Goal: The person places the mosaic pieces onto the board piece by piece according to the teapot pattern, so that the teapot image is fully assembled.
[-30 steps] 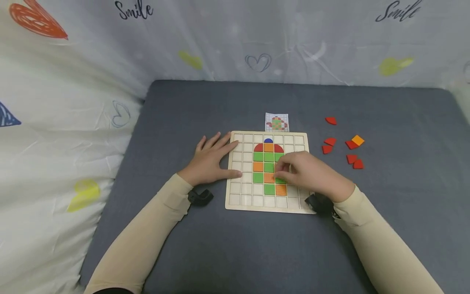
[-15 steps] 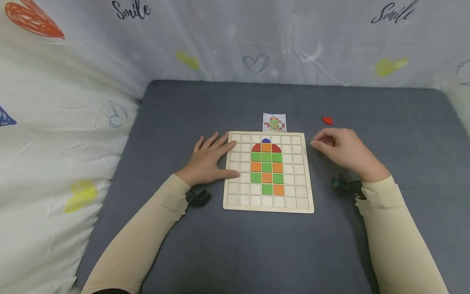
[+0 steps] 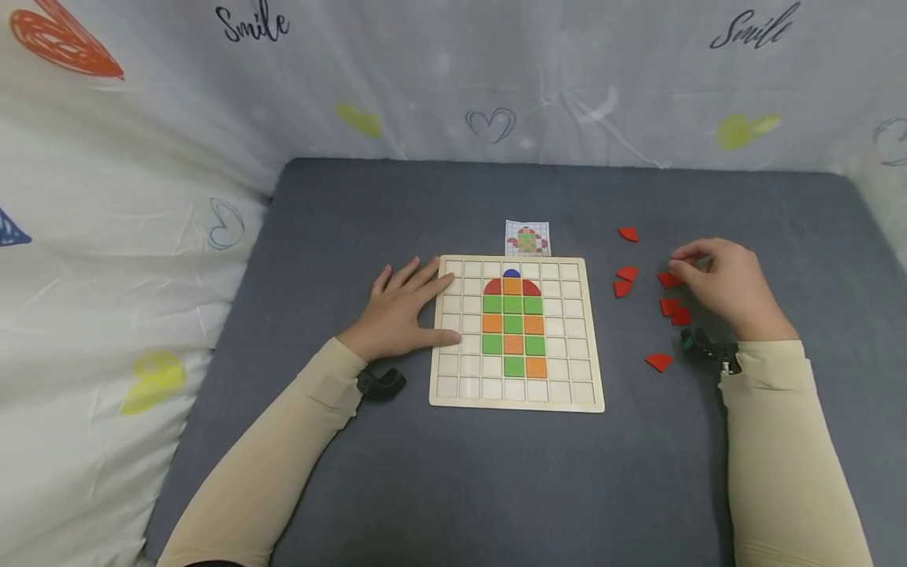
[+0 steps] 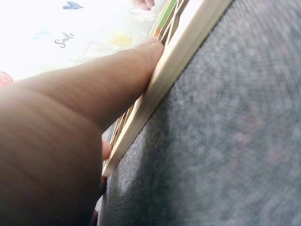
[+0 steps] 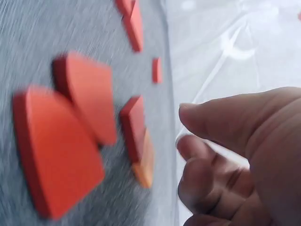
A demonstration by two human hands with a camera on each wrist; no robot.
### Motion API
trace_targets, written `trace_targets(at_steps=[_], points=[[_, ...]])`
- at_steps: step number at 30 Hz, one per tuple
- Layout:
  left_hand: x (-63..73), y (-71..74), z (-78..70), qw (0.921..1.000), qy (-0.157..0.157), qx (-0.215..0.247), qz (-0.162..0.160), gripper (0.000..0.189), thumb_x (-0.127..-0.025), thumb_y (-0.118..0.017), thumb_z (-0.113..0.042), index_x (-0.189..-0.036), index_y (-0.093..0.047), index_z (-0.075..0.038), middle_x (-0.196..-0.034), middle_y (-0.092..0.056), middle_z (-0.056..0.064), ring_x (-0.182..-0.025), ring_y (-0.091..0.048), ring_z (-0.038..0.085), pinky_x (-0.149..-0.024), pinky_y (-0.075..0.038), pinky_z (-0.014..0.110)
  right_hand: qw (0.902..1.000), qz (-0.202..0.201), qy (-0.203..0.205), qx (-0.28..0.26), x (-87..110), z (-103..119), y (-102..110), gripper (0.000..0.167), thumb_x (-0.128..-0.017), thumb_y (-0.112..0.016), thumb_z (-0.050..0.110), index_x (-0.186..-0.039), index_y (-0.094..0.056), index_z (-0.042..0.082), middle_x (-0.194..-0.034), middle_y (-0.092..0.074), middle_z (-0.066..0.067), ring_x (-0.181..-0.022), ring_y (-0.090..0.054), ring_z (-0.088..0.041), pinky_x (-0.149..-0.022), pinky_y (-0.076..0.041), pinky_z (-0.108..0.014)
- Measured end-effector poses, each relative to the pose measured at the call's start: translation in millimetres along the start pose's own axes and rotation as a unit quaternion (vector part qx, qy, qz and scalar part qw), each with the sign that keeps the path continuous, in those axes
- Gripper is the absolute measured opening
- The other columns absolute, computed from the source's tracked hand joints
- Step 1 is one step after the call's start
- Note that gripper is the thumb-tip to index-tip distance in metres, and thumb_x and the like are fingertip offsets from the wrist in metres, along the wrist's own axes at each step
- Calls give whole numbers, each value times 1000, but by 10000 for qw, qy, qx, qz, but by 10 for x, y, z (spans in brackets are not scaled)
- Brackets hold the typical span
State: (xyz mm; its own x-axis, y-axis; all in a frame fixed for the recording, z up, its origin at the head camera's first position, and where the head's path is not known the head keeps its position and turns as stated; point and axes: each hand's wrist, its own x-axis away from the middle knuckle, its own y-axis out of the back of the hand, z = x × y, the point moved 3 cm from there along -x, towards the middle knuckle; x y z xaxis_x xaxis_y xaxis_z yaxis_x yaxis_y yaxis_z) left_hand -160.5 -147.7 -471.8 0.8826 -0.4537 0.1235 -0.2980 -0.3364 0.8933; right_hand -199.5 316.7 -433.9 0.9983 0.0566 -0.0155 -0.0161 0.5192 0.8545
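My left hand (image 3: 400,319) rests at the left edge of a wooden grid board (image 3: 453,398), fingers spread, with the thumb on its rim in the left wrist view. Green, orange, red and blue tiles fill the board's middle cells, including an orange square (image 3: 534,324). To the right, my right hand (image 3: 733,283) hovers beside a red quarter-round tile (image 3: 669,279). In the right wrist view, an orange tile (image 5: 146,162) lies against a red tile (image 5: 133,127). A gap shows between the thumb (image 5: 211,115) and the curled fingers, with nothing held.
A small pattern card (image 3: 527,239) lies behind the board. More red tiles are scattered right of it, including one at the back (image 3: 628,234) and one nearer me (image 3: 658,361). A printed white curtain (image 3: 425,71) hangs behind the grey table (image 3: 397,488).
My right hand has left the board and moved right to the loose tiles. An orange square shows in the cell where its fingertips were. The left hand keeps its place.
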Motion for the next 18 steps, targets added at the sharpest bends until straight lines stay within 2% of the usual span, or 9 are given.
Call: trace_targets(at_steps=[3, 5, 8, 11, 15, 18], points=[[-3, 4, -4, 10000, -17, -19, -3, 102, -87, -70, -73, -168, -30, -25, -178, -9, 0, -164, -1, 31, -126, 8, 63, 9997, 196, 10, 149, -16, -74, -18, 34, -105, -65, 25, -121, -72, -5, -114, -63, -27, -91, -59, -37, -73, -50, -49], [-2, 3, -4, 10000, -9, -35, 2, 103, -87, -70, -74, -168, -30, -25, -178, -9, 0, -164, -1, 31, -126, 8, 63, 9991, 329, 85, 270, -28, -98, -42, 36, -105, -64, 22, -123, -69, -9, -118, -60, -32, -103, -56, -43, -82, -48, -58], [-1, 2, -6, 10000, -11, -35, -7, 103, -87, -71, -74, -168, -30, -25, -177, -9, 0, -164, -1, 31, -127, 8, 62, 9985, 372, 135, 374, -43, -103, -64, 34, -104, -63, 16, -125, -67, -12, -117, -61, -35, -107, -54, -48, -86, -46, -64], [-3, 4, -8, 10000, -18, -6, -15, 103, -87, -71, -74, -168, -30, -25, -177, -10, 0, -164, -1, 31, -127, 8, 62, 9987, 309, -36, 412, -42, -103, -58, 34, -104, -64, 15, -124, -66, -12, -114, -64, -36, -104, -57, -47, -84, -47, -61], [-4, 4, -6, 10000, -24, -14, 6, 103, -87, -70, -74, -168, -30, -26, -177, -9, 0, -164, -1, 31, -126, 8, 62, 9976, 345, -446, 392, -16, -112, -24, 34, -103, -66, 18, -120, -67, -12, -109, -68, -33, -97, -61, -43, -74, -50, -47], [-3, 3, 0, 10000, -21, -18, 3, 104, -86, -71, -74, -168, -30, -26, -177, -9, 0, -164, -1, 31, -126, 8, 62, 9961, 444, -685, 338, 4, -110, 0, 35, -102, -67, 20, -118, -66, -11, -108, -68, -32, -95, -62, -41, -69, -48, -38]])
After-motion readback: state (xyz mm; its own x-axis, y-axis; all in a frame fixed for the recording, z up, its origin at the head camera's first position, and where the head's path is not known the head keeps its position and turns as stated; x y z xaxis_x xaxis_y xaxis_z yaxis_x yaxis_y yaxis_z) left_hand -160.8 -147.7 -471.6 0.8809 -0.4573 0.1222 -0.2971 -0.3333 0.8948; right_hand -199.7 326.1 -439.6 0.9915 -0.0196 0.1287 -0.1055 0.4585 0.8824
